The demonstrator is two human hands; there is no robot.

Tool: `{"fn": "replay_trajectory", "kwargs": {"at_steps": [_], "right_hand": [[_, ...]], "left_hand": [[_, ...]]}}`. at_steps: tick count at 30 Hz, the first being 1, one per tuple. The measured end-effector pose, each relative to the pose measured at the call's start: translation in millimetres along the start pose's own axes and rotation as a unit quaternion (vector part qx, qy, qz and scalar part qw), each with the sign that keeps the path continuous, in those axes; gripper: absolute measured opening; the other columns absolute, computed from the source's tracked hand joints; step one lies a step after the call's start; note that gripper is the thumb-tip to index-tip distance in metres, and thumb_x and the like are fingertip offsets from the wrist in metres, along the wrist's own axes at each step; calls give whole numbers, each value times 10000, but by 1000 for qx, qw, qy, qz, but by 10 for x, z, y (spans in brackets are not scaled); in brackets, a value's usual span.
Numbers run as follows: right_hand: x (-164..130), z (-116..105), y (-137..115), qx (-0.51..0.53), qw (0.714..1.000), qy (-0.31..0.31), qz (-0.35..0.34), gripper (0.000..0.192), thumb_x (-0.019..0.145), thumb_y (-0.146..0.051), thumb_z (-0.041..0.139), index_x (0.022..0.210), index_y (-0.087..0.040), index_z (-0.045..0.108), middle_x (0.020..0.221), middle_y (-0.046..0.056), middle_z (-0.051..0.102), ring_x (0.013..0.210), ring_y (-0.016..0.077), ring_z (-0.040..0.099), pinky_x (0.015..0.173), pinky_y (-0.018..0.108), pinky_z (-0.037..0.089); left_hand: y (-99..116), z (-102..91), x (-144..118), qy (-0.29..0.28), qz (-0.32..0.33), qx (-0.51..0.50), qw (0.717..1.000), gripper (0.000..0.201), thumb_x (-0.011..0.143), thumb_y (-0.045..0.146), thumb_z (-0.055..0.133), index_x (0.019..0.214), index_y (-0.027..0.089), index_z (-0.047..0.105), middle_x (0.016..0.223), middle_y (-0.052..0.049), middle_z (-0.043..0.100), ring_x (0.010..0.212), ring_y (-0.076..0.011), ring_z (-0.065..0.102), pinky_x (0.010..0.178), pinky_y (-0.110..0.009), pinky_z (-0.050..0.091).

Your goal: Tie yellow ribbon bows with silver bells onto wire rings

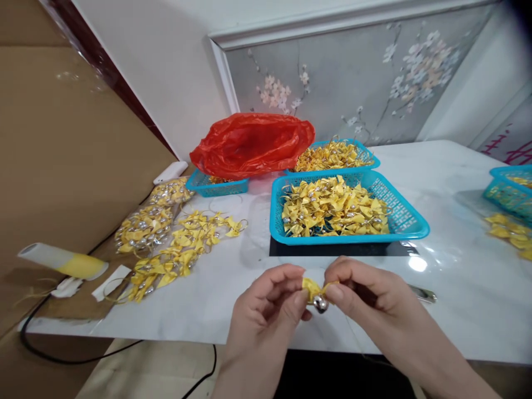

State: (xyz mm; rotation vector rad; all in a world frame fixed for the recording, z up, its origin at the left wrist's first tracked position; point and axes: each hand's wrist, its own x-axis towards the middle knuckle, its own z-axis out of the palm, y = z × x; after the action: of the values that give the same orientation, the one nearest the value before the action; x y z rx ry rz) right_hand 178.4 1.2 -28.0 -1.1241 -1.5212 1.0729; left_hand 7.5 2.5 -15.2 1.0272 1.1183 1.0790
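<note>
Over the front of the white table, my left hand (270, 305) pinches a yellow ribbon bow (310, 287) between thumb and fingers. A small silver bell (320, 303) hangs at the bow's lower edge. From the other side my right hand (369, 299) is closed on the same bow, thumb and forefinger pressed at its right end beside the bell. A thin pale thread seems to run down below my right hand. Just beyond both hands stands a blue basket (349, 240) heaped with yellow bows and silver bells.
A red plastic bag (249, 144) sits at the back over a small blue basket (224, 188). Loose bows (183, 249) and bagged ones (145, 227) lie left, near a yellow-white tube (66, 260). A metal clipper-like tool (424, 293) lies right. Another blue basket (509, 191) stands far right.
</note>
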Motion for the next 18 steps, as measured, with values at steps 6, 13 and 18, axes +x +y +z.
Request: {"fn": "replay_trajectory", "kwargs": {"at_steps": [6,13,18], "right_hand": [[-14,15,15,0,999,40,-34,216,971,-322,577,789,-229,646,753,-17,609,666,101,567,560,171,447],[-31,57,-27,-23,999,9,-33,151,959,-293,572,852,-245,666,777,-17,640,648,114,584,569,210,459],[-13,62,-66,-22,999,-32,-9,199,975,-305,528,828,-219,631,793,0,627,675,127,590,606,232,469]], "left_hand": [[66,-9,-98,107,54,65,991,176,842,415,726,922,259,747,780,4,698,696,-132,601,649,-196,496],[79,97,-53,1,-37,-64,997,201,796,350,780,723,180,701,638,5,637,584,-121,551,535,-210,471],[33,100,-33,1,-8,-4,1000,205,813,297,771,678,174,678,618,18,624,598,-114,556,595,-211,470]]}}
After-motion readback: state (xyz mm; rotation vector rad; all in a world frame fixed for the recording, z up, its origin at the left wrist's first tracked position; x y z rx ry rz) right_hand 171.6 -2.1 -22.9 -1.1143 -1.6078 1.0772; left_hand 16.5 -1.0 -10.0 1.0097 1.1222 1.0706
